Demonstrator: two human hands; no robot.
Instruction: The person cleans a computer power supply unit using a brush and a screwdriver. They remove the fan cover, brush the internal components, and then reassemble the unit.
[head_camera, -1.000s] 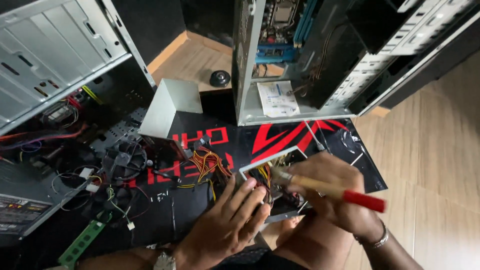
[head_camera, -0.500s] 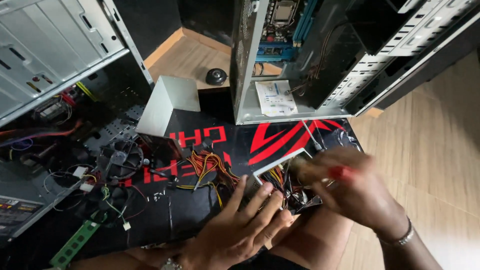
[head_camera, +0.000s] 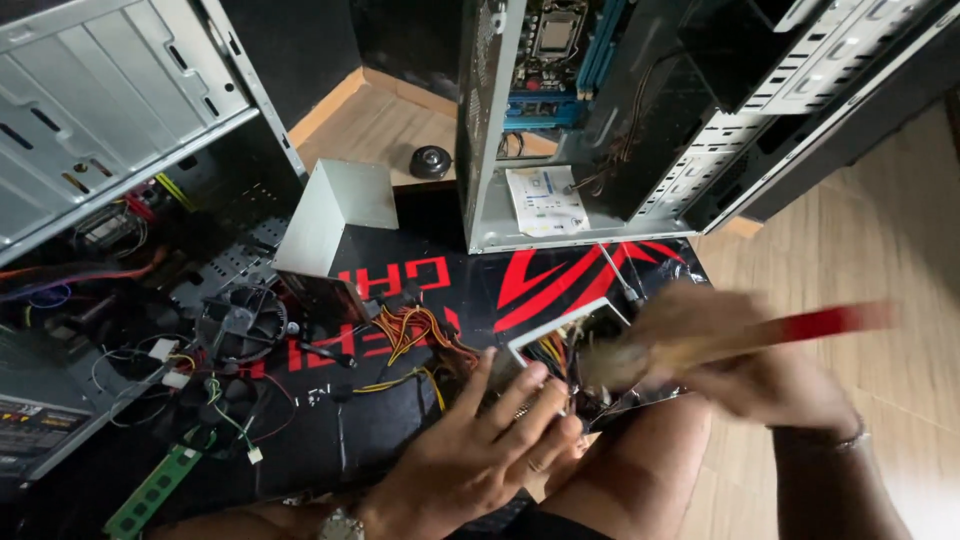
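Power supply unit (head_camera: 560, 345) sits open on a black-and-red mat (head_camera: 420, 300); left hand (head_camera: 490, 440) spreads flat against it, right hand (head_camera: 740, 360), blurred, grips a red-handled brush (head_camera: 800, 325).

Mat (head_camera: 600, 285), centre frame: black with bold red angular pattern. Brush (head_camera: 800, 325), right: red handle, pale bristles, blurred. Wire bundle (head_camera: 410, 335), centre: orange, yellow, red. Memory stick (head_camera: 150, 495), lower left: green. Open case (head_camera: 100, 100), upper left: grey metal. Floor (head_camera: 880, 240), right: light wood.
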